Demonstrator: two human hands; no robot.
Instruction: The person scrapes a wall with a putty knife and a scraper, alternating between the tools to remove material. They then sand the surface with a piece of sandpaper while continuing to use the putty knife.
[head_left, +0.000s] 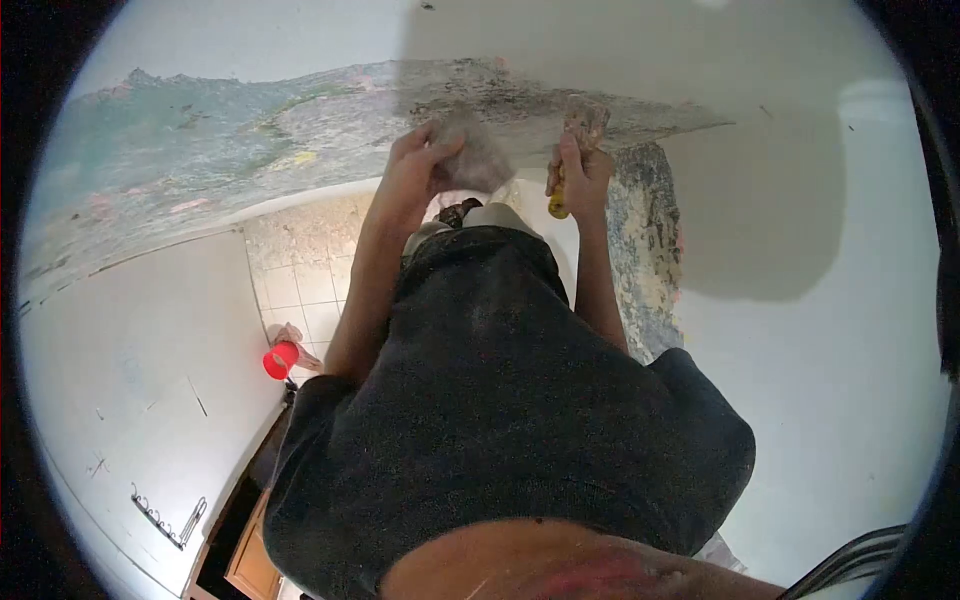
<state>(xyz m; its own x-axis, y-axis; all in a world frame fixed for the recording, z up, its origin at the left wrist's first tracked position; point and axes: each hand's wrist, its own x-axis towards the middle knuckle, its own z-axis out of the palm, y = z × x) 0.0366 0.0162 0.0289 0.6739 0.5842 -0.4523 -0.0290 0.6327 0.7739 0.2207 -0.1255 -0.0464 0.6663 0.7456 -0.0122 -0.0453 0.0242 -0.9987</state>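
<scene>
My left hand [418, 165] grips a greyish sheet or pad [478, 158], blurred at its edges, in front of the rough patch of wall [350, 115]. In my right hand [585, 175] is a scraper [586, 118] with a yellow handle end [557, 203]; its wide, stained blade points up toward the bare, scraped strip. The two hands are apart, at about the same height, above my dark shirt. Whether the scraper touches the wall I cannot tell.
A second scraped, mottled patch [645, 240] runs down the wall at the right. At the lower left are a red bucket [281, 360] on the tiled floor [315, 285], wall hooks [158, 515] and a wooden cabinet [248, 550]. Dark cables [850, 560] hang at the lower right.
</scene>
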